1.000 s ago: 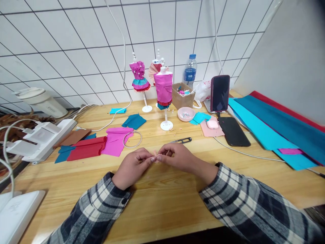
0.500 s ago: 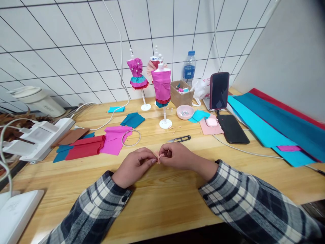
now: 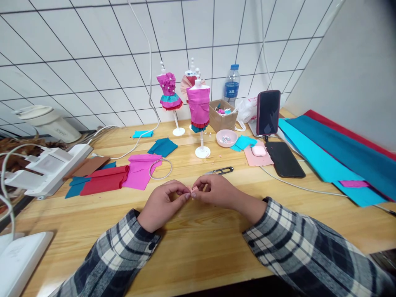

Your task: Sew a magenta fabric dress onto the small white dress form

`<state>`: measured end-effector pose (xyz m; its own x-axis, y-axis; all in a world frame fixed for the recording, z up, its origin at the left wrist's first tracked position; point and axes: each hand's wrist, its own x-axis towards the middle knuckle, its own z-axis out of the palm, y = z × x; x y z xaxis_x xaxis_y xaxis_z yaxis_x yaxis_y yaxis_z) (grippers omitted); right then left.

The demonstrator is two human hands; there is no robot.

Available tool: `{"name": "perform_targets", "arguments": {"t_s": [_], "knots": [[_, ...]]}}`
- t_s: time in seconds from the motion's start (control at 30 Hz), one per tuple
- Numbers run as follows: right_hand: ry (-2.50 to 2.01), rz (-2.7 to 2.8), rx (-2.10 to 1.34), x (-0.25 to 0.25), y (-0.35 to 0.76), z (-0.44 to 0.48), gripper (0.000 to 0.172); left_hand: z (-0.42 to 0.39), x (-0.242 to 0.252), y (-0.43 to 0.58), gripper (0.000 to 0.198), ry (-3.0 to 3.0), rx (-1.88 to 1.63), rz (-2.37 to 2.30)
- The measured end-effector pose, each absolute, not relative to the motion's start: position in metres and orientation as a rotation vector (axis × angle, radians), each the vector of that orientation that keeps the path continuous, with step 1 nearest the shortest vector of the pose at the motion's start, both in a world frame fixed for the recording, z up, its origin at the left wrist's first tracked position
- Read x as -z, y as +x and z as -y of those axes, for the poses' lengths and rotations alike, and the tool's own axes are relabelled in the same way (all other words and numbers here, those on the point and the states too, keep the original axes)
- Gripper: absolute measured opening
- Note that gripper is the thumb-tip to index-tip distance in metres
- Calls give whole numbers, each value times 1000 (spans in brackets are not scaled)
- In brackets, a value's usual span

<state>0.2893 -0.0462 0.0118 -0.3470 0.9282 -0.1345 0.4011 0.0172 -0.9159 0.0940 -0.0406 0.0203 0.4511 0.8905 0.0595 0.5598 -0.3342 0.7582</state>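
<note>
Between my fingertips is a small folded piece of pale pink crepe paper [image 3: 193, 190], mostly covered by the fingers. My left hand [image 3: 165, 203] pinches it from the left, thumb against index finger. From the right, my right hand [image 3: 218, 191] grips the same piece, its fingers curled. Just beyond the right hand lie black-handled thread snips [image 3: 223, 170]. A small white dress form [image 3: 199, 105] wrapped in magenta paper, with a ruffled red and teal hem, stands ahead of my hands.
Magenta [image 3: 140, 171] and red paper [image 3: 107, 180] lie left, beside a metal ring [image 3: 160, 169]. Two more dressed forms stand behind. A pink bowl [image 3: 226, 138], a cardboard box [image 3: 223, 116], a bottle [image 3: 232, 84] and phones [image 3: 285, 159] are back right. A power strip [image 3: 55, 171] lies left.
My fingers have shifted slightly on the pink paper, and its folded edge shows a little more widely between them. The whole view has tilted a bit; the other things stay put.
</note>
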Motion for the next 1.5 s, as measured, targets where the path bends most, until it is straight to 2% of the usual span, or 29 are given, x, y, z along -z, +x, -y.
{"name": "perform_targets", "arguments": {"t_s": [0.13,0.33,0.57,0.93,1.1,1.23,1.37,1.5], "knots": [[-1362,1609,-1518,-8,289,45,13,40,-19,94,18,2023,-607,-1218],[-1396,1584,-1396,-4,288,43,13,42,-15,95,16,2060,-598,-1257],[-1370,1554,-1531,-8,286,46,11,42,-16,96,17,2081,-618,-1208],[-1414,1774,-1327,-6,290,43,11,40,-23,90,18,2113,-596,-1301],[-1412,1781,-1348,-8,286,46,7,42,-22,94,28,1895,-568,-1253],[-1379,1779,-1400,-9,285,48,9,42,-18,96,31,1793,-608,-1289],[-1399,1767,-1277,-10,289,45,17,40,-16,94,29,1764,-632,-1335],[-1388,1735,-1267,-10,289,43,14,39,-14,93,29,1726,-629,-1329]]}}
